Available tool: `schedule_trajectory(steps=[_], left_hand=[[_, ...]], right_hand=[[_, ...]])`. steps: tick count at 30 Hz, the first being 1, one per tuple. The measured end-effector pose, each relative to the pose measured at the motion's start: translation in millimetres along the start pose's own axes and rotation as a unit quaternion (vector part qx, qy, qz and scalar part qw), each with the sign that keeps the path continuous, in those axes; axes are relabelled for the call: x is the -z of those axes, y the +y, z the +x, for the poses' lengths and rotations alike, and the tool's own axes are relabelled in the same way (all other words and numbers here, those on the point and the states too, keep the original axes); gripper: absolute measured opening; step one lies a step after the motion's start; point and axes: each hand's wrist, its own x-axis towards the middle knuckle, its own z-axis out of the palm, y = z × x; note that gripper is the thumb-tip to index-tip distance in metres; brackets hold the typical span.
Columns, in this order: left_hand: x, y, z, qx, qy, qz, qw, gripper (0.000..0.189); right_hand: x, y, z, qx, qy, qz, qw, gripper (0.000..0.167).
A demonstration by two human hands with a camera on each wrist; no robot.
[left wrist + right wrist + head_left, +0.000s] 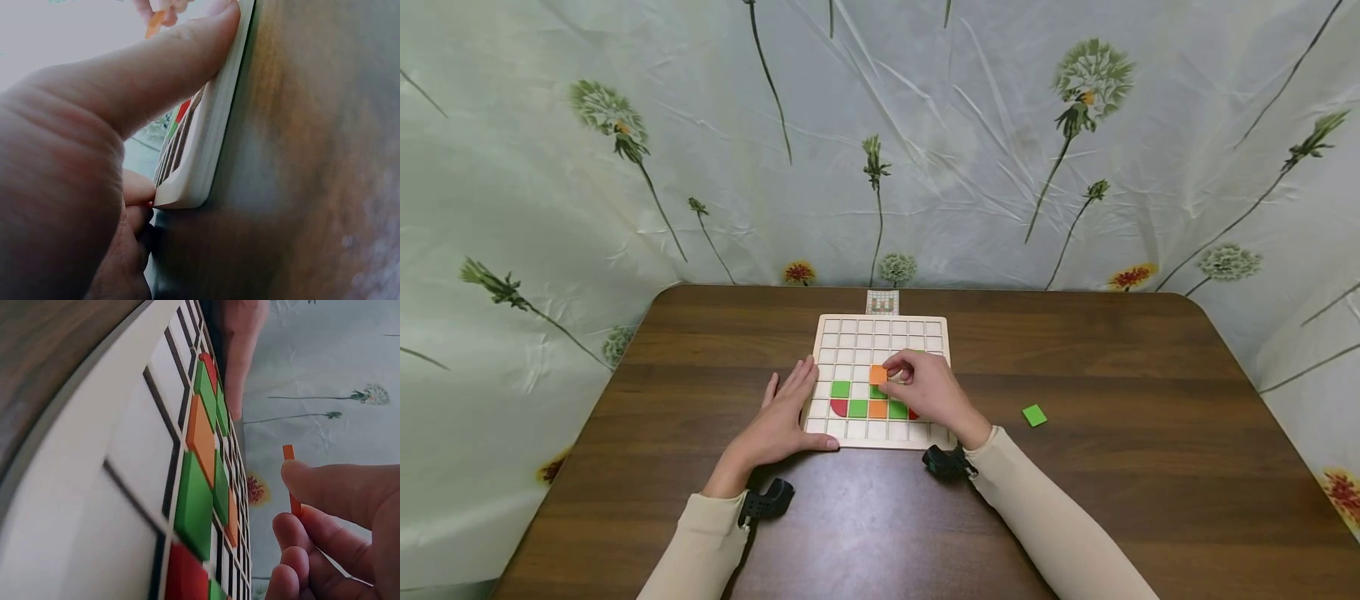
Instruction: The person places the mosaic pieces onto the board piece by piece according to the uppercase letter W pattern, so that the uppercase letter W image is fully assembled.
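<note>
My right hand [928, 385] pinches an orange square tile [877, 374] between thumb and fingers over the middle of a white grid board [882, 318]. In the right wrist view that tile [288, 452] shows edge-on, raised off the grid. The left hand [777, 427] rests at the board's left side, fingers extended along the edge and thumb on the near rim [220, 131]. Set in the grid are a red rounded tile [838, 407], green tiles [840, 389] and an orange tile [877, 409]. My right hand partly covers the tiles on that side.
A loose green tile [1034, 415] lies on the brown table [1112, 350] to the right. Behind the board's far edge sits a small patterned card [882, 302]. Each wrist carries a black camera [767, 500]. A flower-print cloth [962, 167] hangs behind the table.
</note>
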Motion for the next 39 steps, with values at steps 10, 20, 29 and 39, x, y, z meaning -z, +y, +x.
schedule_trajectory(steps=[10, 20, 29, 39], left_hand=[[0.1, 0.9, -0.5, -0.006, 0.005, 0.000, 1.0000, 0.125], [-0.1, 0.5, -0.4, -0.007, 0.004, 0.005, 1.0000, 0.125], [0.4, 0.9, -0.2, -0.012, 0.007, 0.001, 0.9999, 0.124], [0.3, -0.3, 0.4, -0.012, 0.004, 0.005, 0.9999, 0.124]], right_hand=[[-17, -10, 13.2, 0.007, 0.007, -0.026, 0.9996, 0.021], [-31, -17, 22.4, 0.025, 0.000, -0.034, 0.9991, 0.020], [-38, -22, 33.2, 0.023, -0.007, -0.079, 0.9966, 0.024], [-41, -24, 39.1, 0.018, -0.014, -0.102, 0.9946, 0.024]])
